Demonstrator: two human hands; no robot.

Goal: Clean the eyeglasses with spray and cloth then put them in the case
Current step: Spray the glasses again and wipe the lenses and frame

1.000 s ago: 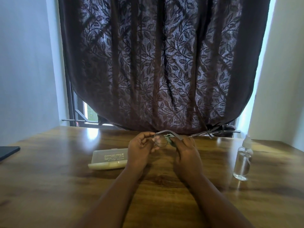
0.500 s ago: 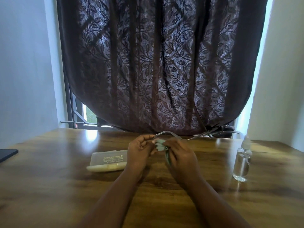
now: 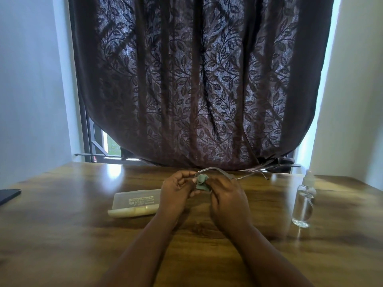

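The eyeglasses are held up just above the wooden table, between both hands: the left hand pinches the frame at one end, while the right hand grips a bunched grey-green cloth against a lens. The closed pale case lies just left of the left hand, and the clear spray bottle stands well off to the right.

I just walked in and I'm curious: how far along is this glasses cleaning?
Midway, it seems. The spray bottle stands apart on the table, so spraying may be done, though I cannot confirm it. Now the left hand holds the eyeglasses while the right hand presses the green cloth on them. Left: putting them in the closed case.
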